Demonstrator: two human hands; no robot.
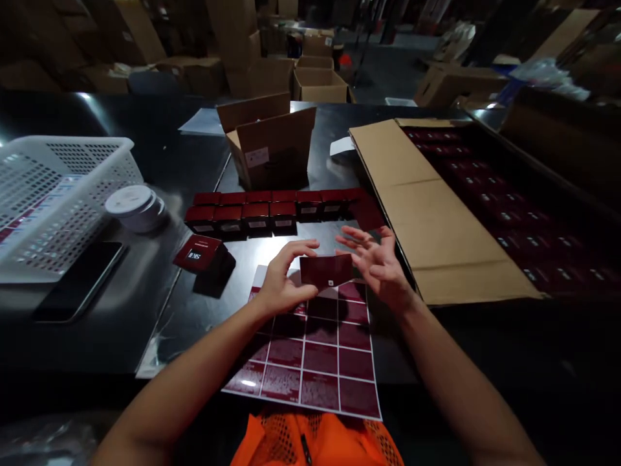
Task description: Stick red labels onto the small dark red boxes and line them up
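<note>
While left fingers (291, 255) pinch the red box (326, 270) — right fingers (361, 249) splay.

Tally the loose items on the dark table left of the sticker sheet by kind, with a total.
White plastic basket: 1
Black phone: 1
Stack of white round lids: 1
Tilted dark red box: 1
Total: 4

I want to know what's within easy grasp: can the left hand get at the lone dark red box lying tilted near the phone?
Probably yes. The left hand holds a red label, but the tilted box lies just to its left on the table, with nothing between them.
</note>
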